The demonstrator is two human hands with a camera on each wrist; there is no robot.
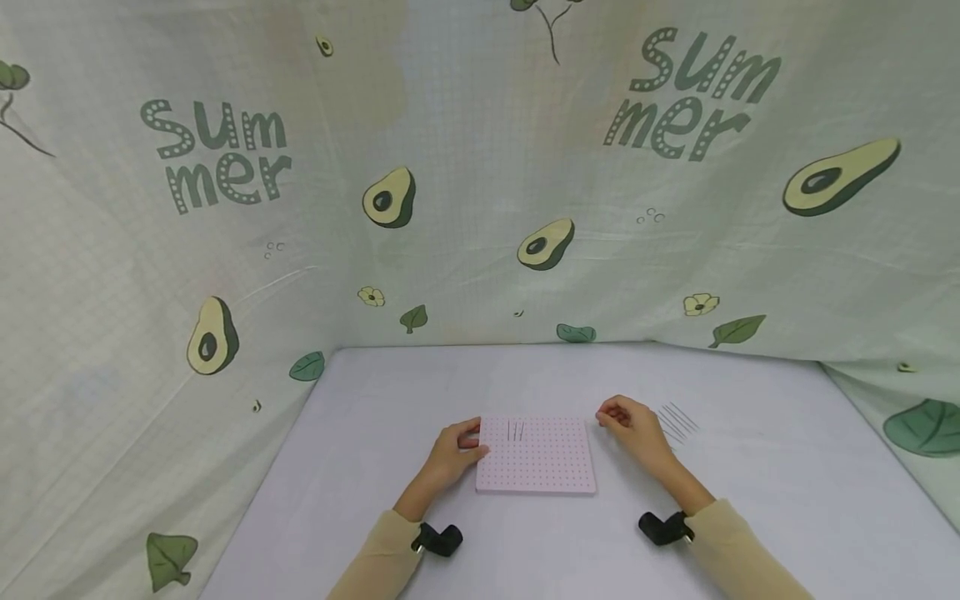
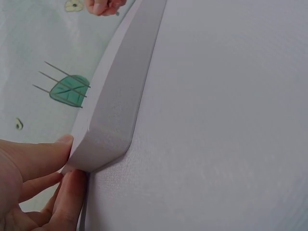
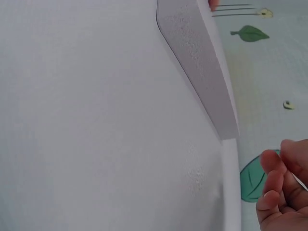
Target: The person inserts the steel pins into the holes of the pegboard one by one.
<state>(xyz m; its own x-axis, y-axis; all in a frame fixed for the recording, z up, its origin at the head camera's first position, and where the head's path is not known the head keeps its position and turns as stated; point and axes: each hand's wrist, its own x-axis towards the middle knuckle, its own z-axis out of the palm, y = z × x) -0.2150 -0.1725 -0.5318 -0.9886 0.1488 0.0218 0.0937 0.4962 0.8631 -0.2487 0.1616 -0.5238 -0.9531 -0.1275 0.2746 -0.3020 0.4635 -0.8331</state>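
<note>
A pale pink pegboard [image 1: 551, 471] with rows of small holes lies on the white table. Three thin metal sticks [image 2: 67, 84] stand upright in it near its far left part. My left hand [image 1: 450, 454] grips the board's left edge, thumb [image 2: 55, 149] on top and fingers at the side and below. To the right of the board my right hand [image 1: 633, 425] is raised a little, thumb and index fingertips [image 3: 270, 161] pinched together on what looks like a thin metal stick, mostly hidden by the fingers. Behind that hand several more thin metal sticks [image 1: 681, 417] lie on the table.
The white tabletop [image 1: 420, 383] runs back to a hanging cloth [image 1: 465, 275] printed with avocados, leaves and lettering. A black wrist camera [image 1: 440, 540] is on the left wrist and another black camera [image 1: 663, 528] on the right.
</note>
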